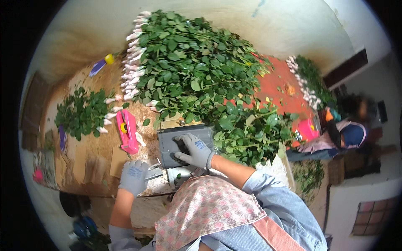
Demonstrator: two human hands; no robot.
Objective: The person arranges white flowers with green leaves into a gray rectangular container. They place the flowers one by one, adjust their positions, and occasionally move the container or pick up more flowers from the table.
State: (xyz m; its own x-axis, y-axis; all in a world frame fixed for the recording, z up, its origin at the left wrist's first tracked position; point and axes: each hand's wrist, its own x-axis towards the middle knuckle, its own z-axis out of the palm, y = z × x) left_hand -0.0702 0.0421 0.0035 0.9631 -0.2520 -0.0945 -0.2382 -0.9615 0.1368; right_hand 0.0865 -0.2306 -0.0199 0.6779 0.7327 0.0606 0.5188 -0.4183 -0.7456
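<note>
My left hand [134,178], in a grey-white glove, is closed at a metal lever [154,172] that sticks out beside a grey box-like device [166,144]. Its fingers curl away from view, so the grip is partly hidden. Over the device's dark grey top lies my right hand [194,151], gloved too, with thumb and fingers apart and holding nothing visible. Left of the device stands a pink tape dispenser [127,131] with a yellow core. A single pale flower bud [140,139] rests next to it.
A big pile of leafy rose stems [197,62], pale heads to the left, covers the back of the table. More stems [251,134] lie right of the device, and a smaller bunch [81,111] at left. A co-worker [339,136] is at the right beside another flower row [307,79].
</note>
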